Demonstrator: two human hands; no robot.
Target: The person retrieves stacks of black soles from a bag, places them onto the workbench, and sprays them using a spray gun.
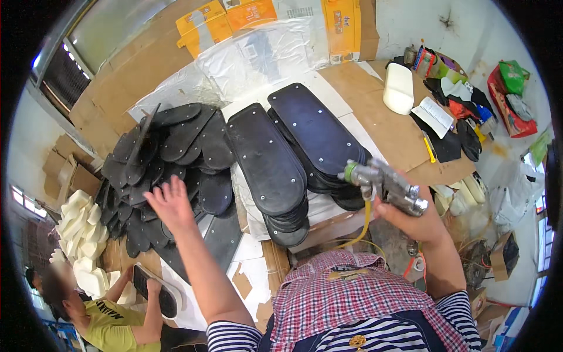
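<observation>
My left hand [172,205] is raised with fingers spread, holding nothing, in front of a loose heap of black oblong panels [202,138] with rounded ends and small metal studs. In my right hand [407,220] is a metal spray gun [387,185] with a green ring at its nozzle and a yellow hose [365,226]. The nozzle points left, close to the right-hand stack of panels [316,126]. Beside that stack stands another stack of the same panels [267,158], nearer to my left hand.
At the lower left a person in a yellow shirt [111,325] handles a black-and-white pad [158,290]. Behind them is a pile of cream foam pads [82,229]. One foam pad [399,88], an open notebook [434,117] and a yellow cutter [429,148] lie at the right.
</observation>
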